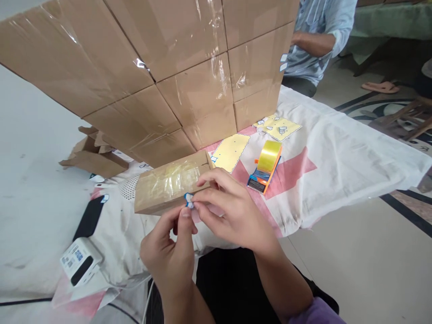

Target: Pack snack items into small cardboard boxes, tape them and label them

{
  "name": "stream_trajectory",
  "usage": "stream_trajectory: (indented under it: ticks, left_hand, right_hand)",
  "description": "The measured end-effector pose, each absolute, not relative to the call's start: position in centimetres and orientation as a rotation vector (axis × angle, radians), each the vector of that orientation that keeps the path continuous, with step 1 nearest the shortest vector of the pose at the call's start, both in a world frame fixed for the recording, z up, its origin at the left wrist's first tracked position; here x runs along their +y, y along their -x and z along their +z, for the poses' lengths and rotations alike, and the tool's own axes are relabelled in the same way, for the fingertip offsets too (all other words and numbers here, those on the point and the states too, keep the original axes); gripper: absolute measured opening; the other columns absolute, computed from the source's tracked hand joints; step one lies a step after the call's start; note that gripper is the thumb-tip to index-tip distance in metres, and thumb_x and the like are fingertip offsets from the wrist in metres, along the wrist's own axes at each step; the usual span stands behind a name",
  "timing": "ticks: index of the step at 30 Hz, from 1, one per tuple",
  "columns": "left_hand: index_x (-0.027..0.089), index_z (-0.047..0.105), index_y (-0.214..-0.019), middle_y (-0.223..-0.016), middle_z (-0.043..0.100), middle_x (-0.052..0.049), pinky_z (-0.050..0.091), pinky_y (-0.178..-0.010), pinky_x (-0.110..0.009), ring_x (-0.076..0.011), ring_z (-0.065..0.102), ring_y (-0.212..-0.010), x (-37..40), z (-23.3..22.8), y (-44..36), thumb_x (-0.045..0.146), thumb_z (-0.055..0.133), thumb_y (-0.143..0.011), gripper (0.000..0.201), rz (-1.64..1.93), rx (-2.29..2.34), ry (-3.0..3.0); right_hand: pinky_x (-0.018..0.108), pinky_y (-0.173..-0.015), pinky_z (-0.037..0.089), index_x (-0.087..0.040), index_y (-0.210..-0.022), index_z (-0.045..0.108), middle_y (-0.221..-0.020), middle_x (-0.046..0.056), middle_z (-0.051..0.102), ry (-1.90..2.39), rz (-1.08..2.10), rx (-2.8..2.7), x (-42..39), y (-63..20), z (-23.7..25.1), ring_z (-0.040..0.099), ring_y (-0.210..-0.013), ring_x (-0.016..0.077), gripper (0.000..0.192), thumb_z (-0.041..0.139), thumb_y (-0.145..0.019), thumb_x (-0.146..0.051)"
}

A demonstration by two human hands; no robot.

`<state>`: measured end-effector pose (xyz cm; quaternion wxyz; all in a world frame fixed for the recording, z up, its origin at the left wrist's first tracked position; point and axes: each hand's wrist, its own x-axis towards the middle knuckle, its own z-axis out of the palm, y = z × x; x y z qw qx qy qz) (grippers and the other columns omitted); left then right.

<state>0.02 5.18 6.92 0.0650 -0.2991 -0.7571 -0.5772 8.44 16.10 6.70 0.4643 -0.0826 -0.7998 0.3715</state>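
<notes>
Between my two hands is a small white sticker with a blue edge. My left hand pinches its lower end between thumb and forefinger. My right hand is closed on its upper side with thumb and fingertips. Just behind the fingers lies a small cardboard box, its top covered with shiny clear tape. A tape dispenser with a yellow roll and orange-and-blue frame rests to the right of my hands. Yellow paper sheets lie beyond the box.
A tall stack of taped cardboard boxes rises behind. At left are an opened carton, a black phone and a white device with a cable. Another person sits behind the stack at right.
</notes>
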Motion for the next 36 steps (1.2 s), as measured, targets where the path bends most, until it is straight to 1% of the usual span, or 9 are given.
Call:
stream_trajectory:
  ticks: [4, 9, 14, 18, 24, 27, 29, 32, 36]
  left_hand:
    - [0.019, 0.071, -0.073, -0.053, 0.053, 0.005, 0.037, -0.051, -0.023, -0.0088, 0.046, -0.051, 5.3, 7.1, -0.1, 0.032, 0.066, -0.086, 0.019, -1.720, -2.292, 0.902]
    - [0.018, 0.068, -0.072, -0.053, 0.052, 0.005, 0.036, -0.049, -0.023, -0.0093, 0.046, -0.050, 5.4, 7.0, 0.0, 0.034, 0.065, -0.085, 0.021, -1.728, -2.311, 0.886]
    - [0.018, 0.066, -0.071, -0.054, 0.052, 0.005, 0.035, -0.048, -0.022, -0.0092, 0.045, -0.050, 5.4, 6.8, 0.1, 0.035, 0.064, -0.085, 0.022, -1.716, -2.334, 0.881]
    - [0.018, 0.065, -0.072, -0.055, 0.051, 0.004, 0.034, -0.049, -0.023, -0.0097, 0.045, -0.051, 5.4, 6.8, 0.4, 0.034, 0.063, -0.087, 0.022, -1.765, -2.352, 0.931]
    - [0.018, 0.064, -0.075, -0.060, 0.052, 0.003, 0.037, -0.052, -0.022, -0.0099, 0.046, -0.056, 8.1, 4.9, -1.3, 0.035, 0.063, -0.088, 0.021, -2.032, -2.582, 1.249]
    - [0.016, 0.064, -0.077, -0.059, 0.048, 0.003, 0.037, -0.053, -0.021, -0.0091, 0.046, -0.056, 11.7, 2.1, -3.4, 0.038, 0.068, -0.083, 0.023, -2.360, -2.623, 1.227]
    - [0.016, 0.060, -0.074, -0.061, 0.048, 0.003, 0.037, -0.052, -0.020, -0.0083, 0.046, -0.055, 14.6, 0.0, -4.4, 0.041, 0.065, -0.083, 0.027, -2.586, -2.633, 1.072]
    - [0.016, 0.058, -0.072, -0.065, 0.055, 0.001, 0.042, -0.058, -0.022, -0.0096, 0.051, -0.060, 18.9, -2.4, -4.5, 0.040, 0.063, -0.084, 0.028, -2.521, -2.678, 0.956]
    - [0.016, 0.061, -0.077, -0.067, 0.062, -0.003, 0.043, -0.058, -0.025, -0.0129, 0.056, -0.060, 23.1, -2.9, -2.5, 0.037, 0.054, -0.090, 0.026, -2.228, -2.822, 0.901]
  right_hand:
    - [0.032, -0.084, 0.054, -0.021, -0.093, 0.066, -0.107, 0.006, 0.060, 0.236, 1.055, -1.864, 16.0, -8.2, 6.8, 0.062, -0.097, 0.0168, 0.012, 0.058, -0.089, -0.012]
    - [0.030, -0.081, 0.052, -0.020, -0.086, 0.065, -0.099, 0.003, 0.060, 0.301, 1.111, -1.748, 16.3, -8.2, 6.8, 0.061, -0.092, 0.0152, 0.009, 0.059, -0.089, -0.015]
    - [0.025, -0.065, 0.046, -0.019, -0.083, 0.065, -0.094, 0.002, 0.060, 0.417, 1.201, -1.633, 16.5, -8.3, 6.7, 0.057, -0.080, 0.0124, 0.010, 0.059, -0.088, -0.014]
    - [0.026, -0.062, 0.042, -0.020, -0.080, 0.065, -0.083, 0.001, 0.061, 0.541, 1.185, -1.559, 17.1, -8.6, 6.5, 0.054, -0.072, 0.0125, 0.010, 0.060, -0.089, -0.018]
    - [0.025, -0.060, 0.045, -0.020, -0.083, 0.065, -0.072, -0.002, 0.058, 0.655, 1.302, -1.326, 18.9, -10.2, 5.8, 0.054, -0.064, 0.0117, 0.009, 0.062, -0.090, -0.025]
    - [0.024, -0.057, 0.044, -0.020, -0.083, 0.065, -0.068, -0.002, 0.057, 0.687, 1.307, -1.244, 19.8, -11.4, 5.5, 0.052, -0.061, 0.0110, 0.010, 0.063, -0.089, -0.028]
    - [0.023, -0.055, 0.043, -0.020, -0.085, 0.065, -0.068, -0.003, 0.056, 0.715, 1.299, -1.204, 20.2, -11.9, 5.3, 0.051, -0.059, 0.0105, 0.009, 0.064, -0.088, -0.028]
    - [0.023, -0.055, 0.044, -0.020, -0.085, 0.066, -0.069, -0.002, 0.058, 0.730, 1.310, -1.158, 20.7, -12.2, 4.9, 0.054, -0.059, 0.0108, 0.010, 0.065, -0.088, -0.029]
    - [0.023, -0.057, 0.045, -0.019, -0.085, 0.066, -0.071, -0.001, 0.060, 0.714, 1.358, -1.157, 21.1, -12.1, 4.6, 0.055, -0.061, 0.0109, 0.011, 0.067, -0.086, -0.030]
